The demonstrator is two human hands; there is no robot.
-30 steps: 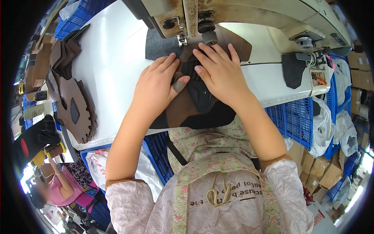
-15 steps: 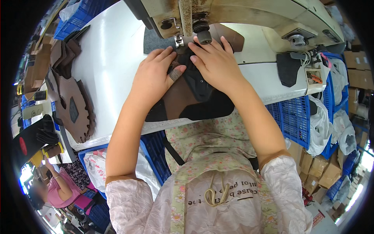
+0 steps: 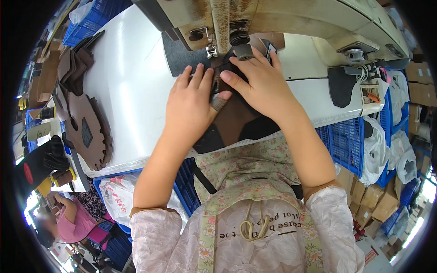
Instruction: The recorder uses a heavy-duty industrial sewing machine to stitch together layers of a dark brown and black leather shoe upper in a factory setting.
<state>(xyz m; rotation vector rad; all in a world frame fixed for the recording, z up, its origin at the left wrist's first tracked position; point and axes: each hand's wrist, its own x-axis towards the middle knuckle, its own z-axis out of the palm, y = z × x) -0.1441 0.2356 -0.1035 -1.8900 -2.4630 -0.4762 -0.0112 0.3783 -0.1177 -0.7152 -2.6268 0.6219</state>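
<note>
Brown and black leather pieces [image 3: 232, 119] lie on the white sewing table under my hands, partly hidden by them. My left hand [image 3: 191, 102] rests on their left side with fingers stretched out, a grey wrap around its thumb. Flat on the right side of the work is my right hand [image 3: 266, 86], its fingers spread and reaching past the machine's round knob [image 3: 244, 52]. Just beyond my left fingertips stands the metal presser foot [image 3: 211, 51] of the sewing machine [image 3: 291, 18]. A dark grey piece [image 3: 178, 57] extends to the left of the foot.
Brown scalloped leather pieces [image 3: 88, 132] are stacked at the table's left. A black cut piece [image 3: 342, 86] lies at the right edge. Blue crates [image 3: 341, 141] with plastic bags stand below. Another person in a pink top [image 3: 75, 220] is at the far left.
The leather work has slid away from me and turned under the machine. My left hand has shifted right and nearer me, its fingers more spread. My right hand has moved slightly right.
</note>
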